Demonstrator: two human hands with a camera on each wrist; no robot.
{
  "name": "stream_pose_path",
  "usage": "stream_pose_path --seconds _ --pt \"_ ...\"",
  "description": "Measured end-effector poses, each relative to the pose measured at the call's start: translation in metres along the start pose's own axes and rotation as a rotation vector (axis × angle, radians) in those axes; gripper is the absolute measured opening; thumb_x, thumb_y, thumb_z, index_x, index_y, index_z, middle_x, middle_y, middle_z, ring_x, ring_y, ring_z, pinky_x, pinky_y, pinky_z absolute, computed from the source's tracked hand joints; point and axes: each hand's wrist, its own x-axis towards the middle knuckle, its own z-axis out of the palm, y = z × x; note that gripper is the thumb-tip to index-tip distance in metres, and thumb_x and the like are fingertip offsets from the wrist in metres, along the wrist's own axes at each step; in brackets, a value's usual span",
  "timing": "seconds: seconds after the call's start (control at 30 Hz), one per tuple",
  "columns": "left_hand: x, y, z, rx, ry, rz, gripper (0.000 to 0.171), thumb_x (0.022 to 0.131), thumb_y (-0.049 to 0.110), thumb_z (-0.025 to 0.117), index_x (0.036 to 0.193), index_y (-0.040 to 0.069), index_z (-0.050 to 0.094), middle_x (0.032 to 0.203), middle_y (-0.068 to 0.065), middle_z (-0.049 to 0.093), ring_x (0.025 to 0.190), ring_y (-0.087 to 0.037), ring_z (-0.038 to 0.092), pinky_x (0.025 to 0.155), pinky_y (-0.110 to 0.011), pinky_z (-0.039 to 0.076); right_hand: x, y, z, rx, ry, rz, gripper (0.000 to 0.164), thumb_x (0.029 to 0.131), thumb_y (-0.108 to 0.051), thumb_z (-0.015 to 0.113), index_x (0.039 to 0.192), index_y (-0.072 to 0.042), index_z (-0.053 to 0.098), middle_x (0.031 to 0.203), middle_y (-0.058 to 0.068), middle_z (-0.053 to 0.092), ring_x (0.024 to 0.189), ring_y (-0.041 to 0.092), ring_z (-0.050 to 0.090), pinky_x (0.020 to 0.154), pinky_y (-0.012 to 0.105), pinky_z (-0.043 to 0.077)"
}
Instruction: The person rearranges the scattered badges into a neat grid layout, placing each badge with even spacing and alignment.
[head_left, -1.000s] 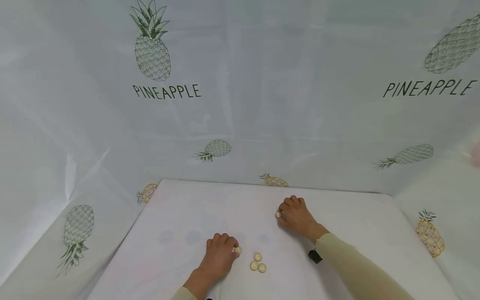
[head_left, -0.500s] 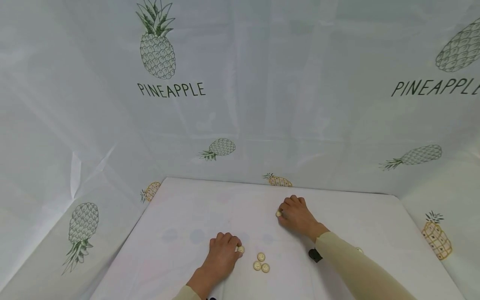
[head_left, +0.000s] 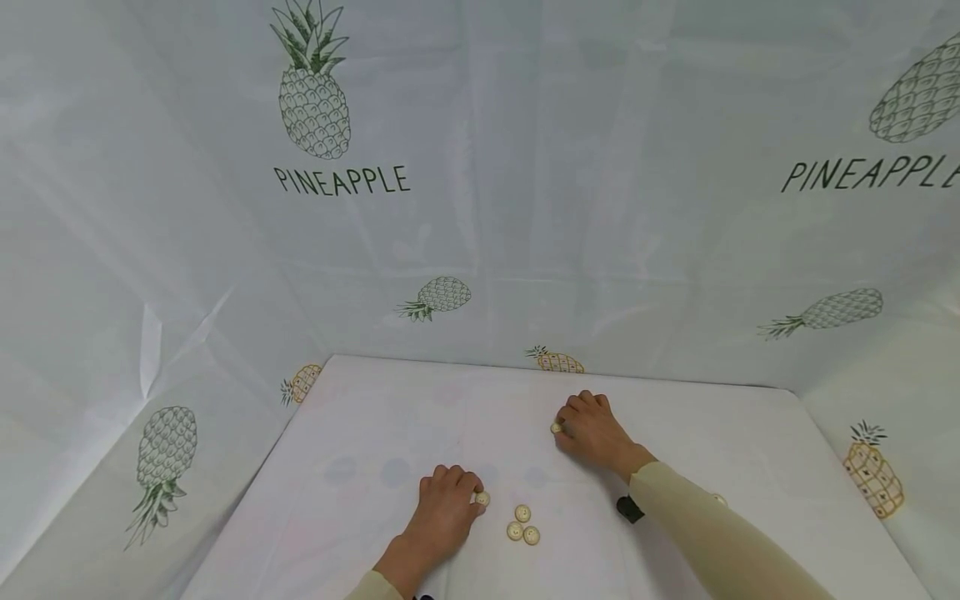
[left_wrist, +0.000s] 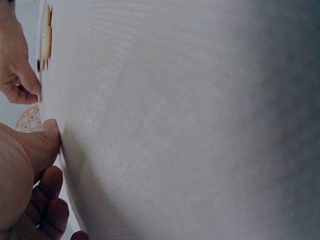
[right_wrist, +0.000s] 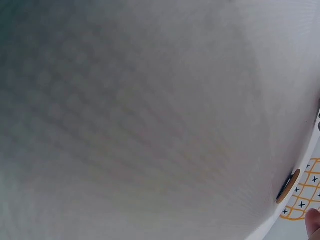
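Observation:
My left hand [head_left: 444, 510] is low on the white table and pinches a small round cream disc [head_left: 482, 498], like a button, between thumb and fingers. In the left wrist view its thumb [left_wrist: 47, 134] meets the tabletop and that disc is hidden. Farther back, my right hand [head_left: 592, 432] grips a similar disc [head_left: 557, 427] at its fingertips. Between the hands, nearer me, discs lie close together: one behind [head_left: 522, 513], one at left [head_left: 514, 531] and one at right [head_left: 532, 536]. Small marks show in their middles.
Another disc [head_left: 719, 499] is partly hidden behind the right sleeve [head_left: 712, 525]. A dark wrist device [head_left: 628, 509] sits under the right forearm. The table [head_left: 390, 408] ends at a pineapple-printed sheet [head_left: 562, 208] behind and at the sides.
The head view has swung slightly left, shifting the scene a little rightward. The disc by the right sleeve shows more. Both hands keep hold of their discs, nearly still.

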Motion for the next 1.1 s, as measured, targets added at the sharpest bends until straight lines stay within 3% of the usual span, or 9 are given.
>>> stream_pose_path --seconds 0.6,0.93,1.1 --pt "0.001 0.0 0.003 0.001 -0.005 -0.015 0.021 0.094 0.033 0.08 0.108 0.022 0.068 0.104 0.006 0.062 0.094 -0.014 0.048 0.085 -0.041 0.042 -0.001 0.0 -0.002 -0.01 -0.002 0.021 0.015 0.095 -0.027 0.077 0.096 -0.013 0.075 0.097 0.001 0.064 0.093 0.023 0.048 0.092 0.052 0.041" --pt "0.0 -0.001 0.006 -0.017 -0.009 -0.002 0.021 0.095 0.034 0.078 0.109 0.022 0.067 0.107 0.005 0.063 0.098 -0.017 0.05 0.089 -0.046 0.043 -0.024 0.019 -0.024 0.028 0.031 0.114 0.009 0.097 -0.018 0.069 0.099 -0.01 0.073 0.101 0.003 0.065 0.103 0.028 0.053 0.097 0.054 0.038" --pt "0.0 -0.005 0.009 -0.022 -0.003 -0.012 0.023 0.093 0.034 0.08 0.109 0.022 0.068 0.107 0.005 0.064 0.098 -0.018 0.051 0.089 -0.047 0.044 -0.044 0.031 -0.042 0.024 0.095 0.164 0.007 0.097 -0.017 0.07 0.098 -0.011 0.074 0.098 0.002 0.066 0.104 0.029 0.054 0.094 0.055 0.038"
